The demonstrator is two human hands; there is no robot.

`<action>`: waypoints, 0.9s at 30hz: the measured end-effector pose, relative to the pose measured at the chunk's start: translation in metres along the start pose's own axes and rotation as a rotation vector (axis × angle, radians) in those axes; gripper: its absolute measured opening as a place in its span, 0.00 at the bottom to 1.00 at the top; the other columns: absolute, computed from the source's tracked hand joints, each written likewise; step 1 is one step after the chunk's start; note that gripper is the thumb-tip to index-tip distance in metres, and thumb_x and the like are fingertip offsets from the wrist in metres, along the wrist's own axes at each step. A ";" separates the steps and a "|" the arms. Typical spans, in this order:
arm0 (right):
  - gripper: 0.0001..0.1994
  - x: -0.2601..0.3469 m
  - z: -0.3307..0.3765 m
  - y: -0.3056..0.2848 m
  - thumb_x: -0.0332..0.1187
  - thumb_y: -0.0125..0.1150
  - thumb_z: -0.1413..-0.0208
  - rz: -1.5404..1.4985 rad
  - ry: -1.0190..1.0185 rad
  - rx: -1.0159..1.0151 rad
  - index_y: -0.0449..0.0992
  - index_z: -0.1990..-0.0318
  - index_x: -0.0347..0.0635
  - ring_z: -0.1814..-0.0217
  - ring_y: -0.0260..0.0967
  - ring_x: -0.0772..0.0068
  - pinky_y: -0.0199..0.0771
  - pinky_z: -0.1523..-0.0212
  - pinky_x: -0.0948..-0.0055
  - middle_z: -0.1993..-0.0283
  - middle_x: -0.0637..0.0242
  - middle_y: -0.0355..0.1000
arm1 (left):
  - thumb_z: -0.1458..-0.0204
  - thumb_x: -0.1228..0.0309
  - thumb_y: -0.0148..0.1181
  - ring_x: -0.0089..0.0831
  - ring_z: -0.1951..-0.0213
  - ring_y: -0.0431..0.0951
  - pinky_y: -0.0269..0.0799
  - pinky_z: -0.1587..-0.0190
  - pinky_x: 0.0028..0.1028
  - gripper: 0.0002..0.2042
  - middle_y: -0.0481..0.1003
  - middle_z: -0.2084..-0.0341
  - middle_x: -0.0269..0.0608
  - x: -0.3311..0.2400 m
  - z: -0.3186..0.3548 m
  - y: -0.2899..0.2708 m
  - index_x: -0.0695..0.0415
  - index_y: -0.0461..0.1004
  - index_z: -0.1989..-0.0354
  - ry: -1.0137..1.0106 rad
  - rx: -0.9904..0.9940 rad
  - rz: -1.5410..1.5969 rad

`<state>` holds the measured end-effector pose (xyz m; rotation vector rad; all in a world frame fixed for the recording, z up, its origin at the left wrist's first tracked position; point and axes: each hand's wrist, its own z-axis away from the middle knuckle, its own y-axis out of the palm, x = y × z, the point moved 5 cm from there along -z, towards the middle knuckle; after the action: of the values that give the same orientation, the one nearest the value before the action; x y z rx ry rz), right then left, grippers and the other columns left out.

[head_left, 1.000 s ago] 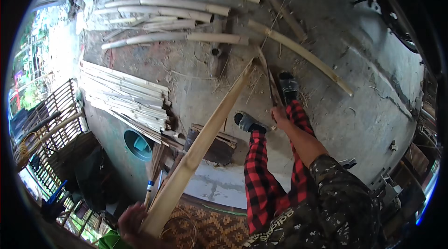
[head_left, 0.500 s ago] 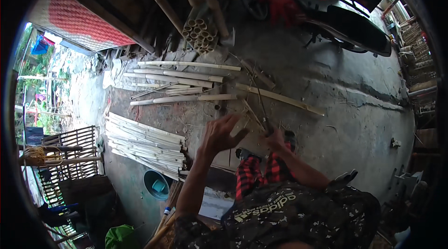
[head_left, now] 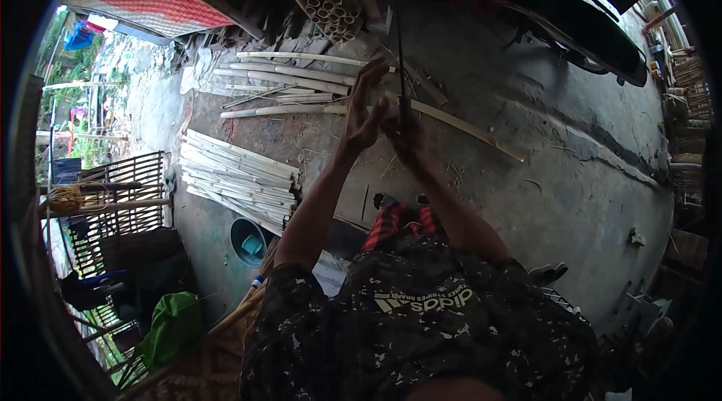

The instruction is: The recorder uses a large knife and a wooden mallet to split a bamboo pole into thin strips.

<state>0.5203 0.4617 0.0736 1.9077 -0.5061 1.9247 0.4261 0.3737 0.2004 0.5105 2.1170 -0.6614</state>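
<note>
Raised in front of me, my right hand (head_left: 408, 138) is closed round the dark handle of a long-bladed knife (head_left: 401, 51), its blade standing up edge-on and pointing away. Close to the left of the handle is my left hand (head_left: 362, 119), fingers stretched out and thumb apart, holding nothing. Whether its thumb touches my right hand I cannot tell. Beyond both hands lie several bamboo poles (head_left: 297, 78) on the ground. One split bamboo length (head_left: 466, 129) runs off to the right.
Pale bamboo strips (head_left: 237, 179) lie stacked at left, with a dark teal basin (head_left: 250, 239) nearer me. A bundle of bamboo tubes (head_left: 331, 14) is at the far side. A motorcycle (head_left: 575, 36) stands far right. A green cloth (head_left: 171, 329) is at lower left.
Both hands have moved up and away from my body. The knife has risen from low over the ground to upright, and my left hand has come beside its handle, still open.
</note>
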 end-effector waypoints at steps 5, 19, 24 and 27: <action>0.16 0.031 -0.006 -0.013 0.35 0.72 0.46 0.198 -0.046 -0.102 0.78 0.53 0.37 0.60 0.81 0.64 0.78 0.57 0.62 0.63 0.57 0.80 | 0.40 0.46 0.52 0.49 0.31 0.63 0.61 0.32 0.45 0.37 0.62 0.32 0.53 -0.001 0.039 -0.004 0.63 0.59 0.30 -0.243 -0.235 0.102; 0.13 0.025 0.006 -0.012 0.33 0.73 0.46 0.090 -0.012 -0.021 0.80 0.57 0.36 0.62 0.77 0.74 0.77 0.58 0.68 0.67 0.63 0.80 | 0.38 0.71 0.55 0.53 0.55 0.81 0.76 0.54 0.42 0.08 0.81 0.60 0.50 0.039 0.092 0.007 0.56 0.78 0.55 -0.511 -0.326 -0.484; 0.12 0.039 0.041 -0.042 0.31 0.70 0.42 0.013 -0.007 0.131 0.77 0.54 0.37 0.65 0.70 0.79 0.73 0.60 0.71 0.70 0.69 0.76 | 0.38 0.68 0.56 0.55 0.60 0.81 0.77 0.59 0.45 0.08 0.81 0.63 0.50 0.039 0.087 -0.014 0.52 0.79 0.54 -0.407 -0.291 -0.594; 0.13 0.046 0.065 -0.060 0.33 0.68 0.40 0.088 0.032 0.185 0.75 0.53 0.36 0.67 0.67 0.79 0.70 0.63 0.71 0.71 0.69 0.73 | 0.38 0.68 0.57 0.55 0.62 0.81 0.76 0.62 0.46 0.08 0.81 0.67 0.51 0.049 0.101 -0.015 0.51 0.79 0.54 -0.428 -0.271 -0.615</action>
<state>0.6065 0.4809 0.1194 1.9929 -0.4217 2.1202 0.4506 0.3054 0.1136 -0.4227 1.8934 -0.7216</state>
